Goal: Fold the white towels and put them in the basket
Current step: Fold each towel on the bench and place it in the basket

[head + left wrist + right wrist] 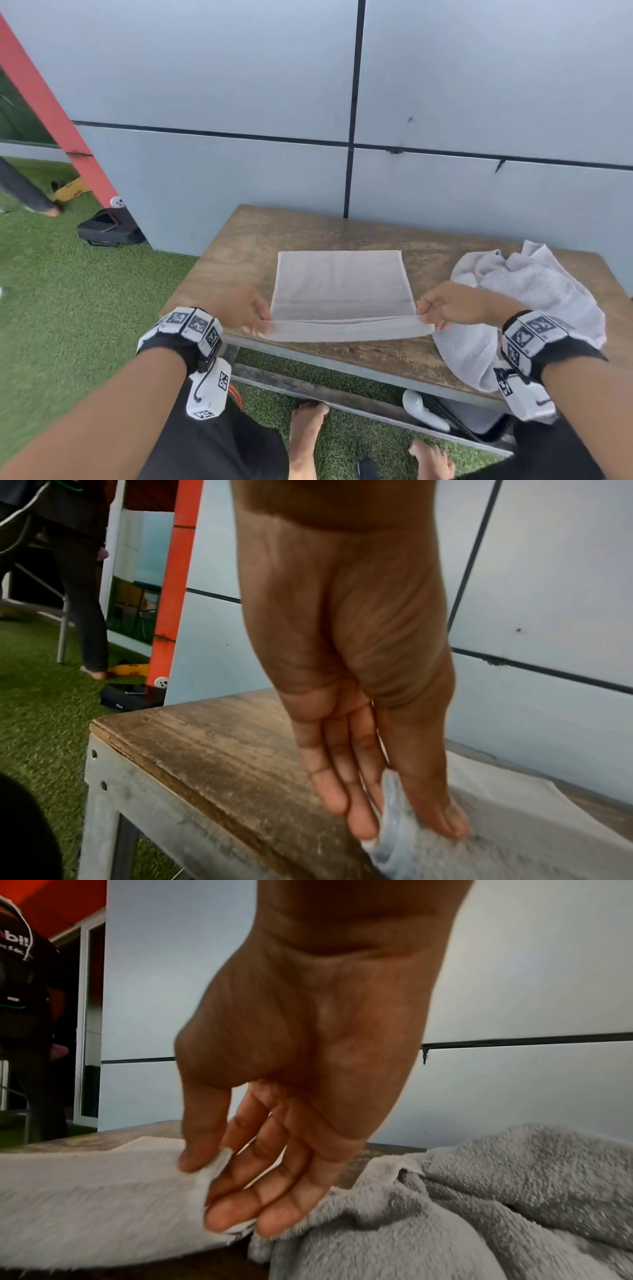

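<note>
Table [246, 246]: carrying both towels, its near edge running left to right.
Crumpled towel [534, 301]: lying unfolded at the right, just beside the right hand.
Flat towel [342, 284]: lying mid-table, its lifted near hem stretching left-right between the hands.
Left hand [245, 310]: pinching the hem's left corner.
Right hand [452, 305]: pinching the right corner.
Basket: not showing.

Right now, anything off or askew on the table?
Mostly tidy. The flat towel lies square, both hands pinching its near corners. The second towel sits crumpled at the right, its near part drooping over the table edge; it might slip. No basket in view.
</note>
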Tool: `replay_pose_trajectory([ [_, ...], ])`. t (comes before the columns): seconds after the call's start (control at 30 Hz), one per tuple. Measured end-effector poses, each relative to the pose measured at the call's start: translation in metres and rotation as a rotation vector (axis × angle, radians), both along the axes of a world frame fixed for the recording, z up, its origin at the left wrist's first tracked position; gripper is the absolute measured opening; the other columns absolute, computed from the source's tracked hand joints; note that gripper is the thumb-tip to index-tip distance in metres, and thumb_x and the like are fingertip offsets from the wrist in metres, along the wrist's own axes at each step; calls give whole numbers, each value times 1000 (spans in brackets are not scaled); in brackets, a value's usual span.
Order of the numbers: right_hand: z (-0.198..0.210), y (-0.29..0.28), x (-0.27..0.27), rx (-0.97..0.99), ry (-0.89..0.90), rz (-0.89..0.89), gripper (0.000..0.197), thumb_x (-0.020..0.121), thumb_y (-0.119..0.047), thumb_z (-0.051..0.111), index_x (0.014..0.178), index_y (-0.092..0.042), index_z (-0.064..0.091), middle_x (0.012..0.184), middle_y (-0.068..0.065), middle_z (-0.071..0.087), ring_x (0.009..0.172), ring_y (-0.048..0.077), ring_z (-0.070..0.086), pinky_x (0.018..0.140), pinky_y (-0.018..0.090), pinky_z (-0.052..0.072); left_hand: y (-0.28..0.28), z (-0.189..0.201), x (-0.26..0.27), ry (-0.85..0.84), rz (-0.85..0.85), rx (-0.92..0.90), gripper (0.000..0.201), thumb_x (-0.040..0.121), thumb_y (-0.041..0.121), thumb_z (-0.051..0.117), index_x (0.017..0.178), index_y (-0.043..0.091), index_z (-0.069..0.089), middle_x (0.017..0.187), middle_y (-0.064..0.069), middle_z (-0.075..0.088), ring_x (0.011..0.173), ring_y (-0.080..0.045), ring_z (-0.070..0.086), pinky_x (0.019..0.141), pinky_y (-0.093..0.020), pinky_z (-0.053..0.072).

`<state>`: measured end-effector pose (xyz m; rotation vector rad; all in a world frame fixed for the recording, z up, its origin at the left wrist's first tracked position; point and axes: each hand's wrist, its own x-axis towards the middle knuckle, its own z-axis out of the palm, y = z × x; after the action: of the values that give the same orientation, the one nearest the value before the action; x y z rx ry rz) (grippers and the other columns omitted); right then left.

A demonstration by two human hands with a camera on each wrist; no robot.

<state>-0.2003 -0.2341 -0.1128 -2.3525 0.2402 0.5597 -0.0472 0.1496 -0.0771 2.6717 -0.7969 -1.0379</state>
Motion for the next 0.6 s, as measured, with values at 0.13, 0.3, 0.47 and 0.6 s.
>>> replay_pose_trajectory([
  [0.13,1,-6,18,1,-69,-50,5,92,-13,69,92,-10,73,86,3,75,77,19,70,76,27,58,1,-8,23,16,57,-94,21,85,48,73,95,31,78,88,9,78,87,-8,71,78,-21,47],
  [0.3,1,-9,53,-173,-323,-244,7,91,-17,69,86,-17,74,83,-4,73,79,15,66,76,29,50,-22,-21,51,-166,189,-372,7,93,22,70,92,16,74,79,6,70,70,-3,61,58,-11,41],
  [0.47,-5,-14,92,-268,-380,-341,9,92,-19,66,91,-14,74,89,1,72,87,19,64,79,24,42,-51,-37,84,-300,313,-439,14,92,11,67,77,10,69,58,11,49,57,-6,45,51,-12,29],
  [0.6,-18,-16,120,-285,-408,-400,9,91,-15,65,84,-15,71,83,1,69,85,21,63,77,26,44,-73,-56,110,-388,410,-389,10,91,18,68,82,14,68,75,1,60,75,-16,53,67,-26,37],
])
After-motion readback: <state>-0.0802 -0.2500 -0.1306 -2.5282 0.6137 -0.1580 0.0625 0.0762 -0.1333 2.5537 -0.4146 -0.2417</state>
